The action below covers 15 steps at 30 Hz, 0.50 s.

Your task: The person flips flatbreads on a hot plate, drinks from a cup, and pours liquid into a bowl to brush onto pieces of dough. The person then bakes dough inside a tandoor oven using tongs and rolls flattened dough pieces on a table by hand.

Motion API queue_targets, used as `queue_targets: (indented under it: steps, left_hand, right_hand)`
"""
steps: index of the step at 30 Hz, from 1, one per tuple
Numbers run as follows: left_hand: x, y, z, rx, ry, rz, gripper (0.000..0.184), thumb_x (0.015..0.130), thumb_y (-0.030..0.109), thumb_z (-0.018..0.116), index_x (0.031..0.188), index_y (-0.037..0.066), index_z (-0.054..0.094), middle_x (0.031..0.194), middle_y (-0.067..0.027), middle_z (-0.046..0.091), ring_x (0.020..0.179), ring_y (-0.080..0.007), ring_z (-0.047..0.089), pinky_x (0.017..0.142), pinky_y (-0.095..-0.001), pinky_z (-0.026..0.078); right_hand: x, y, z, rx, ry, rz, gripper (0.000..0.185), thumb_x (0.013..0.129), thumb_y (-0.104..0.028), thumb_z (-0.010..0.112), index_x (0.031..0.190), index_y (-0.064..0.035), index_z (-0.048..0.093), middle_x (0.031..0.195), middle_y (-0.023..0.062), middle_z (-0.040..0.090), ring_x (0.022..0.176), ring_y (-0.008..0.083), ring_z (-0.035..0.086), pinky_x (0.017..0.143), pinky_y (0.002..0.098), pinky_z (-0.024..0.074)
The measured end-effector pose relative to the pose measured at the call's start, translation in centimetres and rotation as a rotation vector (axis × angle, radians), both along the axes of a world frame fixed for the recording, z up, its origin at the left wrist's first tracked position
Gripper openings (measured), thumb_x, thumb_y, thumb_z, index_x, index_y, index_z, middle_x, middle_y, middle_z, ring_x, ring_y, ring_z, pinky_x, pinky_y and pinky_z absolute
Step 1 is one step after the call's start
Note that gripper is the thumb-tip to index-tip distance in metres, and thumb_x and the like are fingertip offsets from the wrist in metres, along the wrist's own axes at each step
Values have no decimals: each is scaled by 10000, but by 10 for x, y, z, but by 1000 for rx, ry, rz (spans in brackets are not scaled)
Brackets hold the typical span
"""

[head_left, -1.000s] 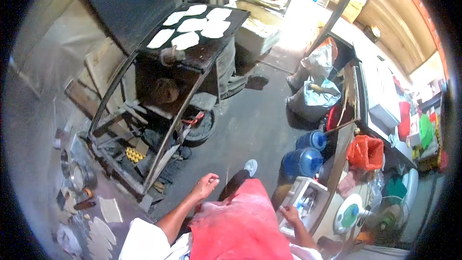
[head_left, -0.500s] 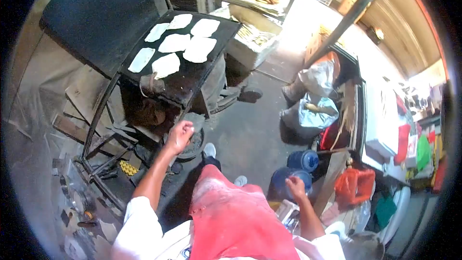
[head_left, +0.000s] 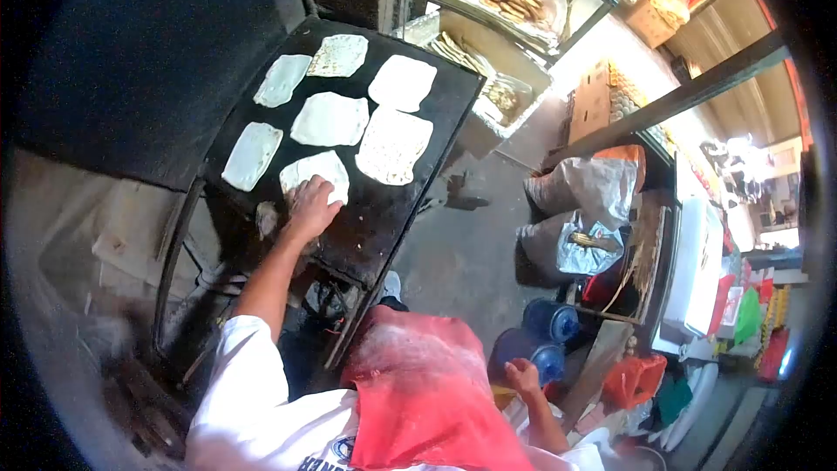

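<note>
One-handed, touch dough sheet [head_left: 309, 167] lightly at seven o'clock on black tabletop [head_left: 370, 218] with left fingers [head_left: 317, 186] loosely open; hold right fingers [head_left: 521, 368] clear, half-open.

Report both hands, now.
Left hand: on a flat dough piece on the dark hot plate; whether it grips cannot be told.
Right hand: loosely curled, nothing visible in it.

Left hand [head_left: 312, 208]: on the nearest dough sheet [head_left: 305, 168], 9 o'clock.
Right hand [head_left: 524, 377]: near blue bottles [head_left: 550, 322], 5 o'clock.
Tabletop [head_left: 370, 231]: dark, seven pale dough sheets [head_left: 330, 119], 10 o'clock.
Sacks [head_left: 591, 189]: on the floor [head_left: 466, 249], 3 o'clock.
</note>
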<state>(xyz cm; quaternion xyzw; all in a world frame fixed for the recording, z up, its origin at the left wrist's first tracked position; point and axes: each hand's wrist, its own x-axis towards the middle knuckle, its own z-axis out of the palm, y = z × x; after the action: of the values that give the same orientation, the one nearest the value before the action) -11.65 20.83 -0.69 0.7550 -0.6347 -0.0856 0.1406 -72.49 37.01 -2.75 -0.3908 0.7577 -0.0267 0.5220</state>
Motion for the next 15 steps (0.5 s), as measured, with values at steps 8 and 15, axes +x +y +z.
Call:
queue_targets:
  steps: [8, 15]
  left_hand:
    - [100, -98, -8, -18, 146, 165, 243, 800, 214, 672, 936, 26, 601, 924, -160, 602, 902, -329, 592, 793, -408, 466]
    - [142, -159, -57, 30, 81, 418, 648, 684, 301, 755, 1171, -27, 481, 1184, -258, 519, 1135, -384, 497, 960, -441, 392]
  right_hand:
    - [69, -21, 43, -67, 231, 114, 477, 829, -325, 674, 1147, 22, 592, 1080, 177, 653, 984, 237, 627, 858, 339, 489]
    - [87, 4, 57, -50, 255, 118, 526, 831, -396, 641, 1155, 16, 593, 1070, 209, 645, 988, 288, 636, 861, 371, 491]
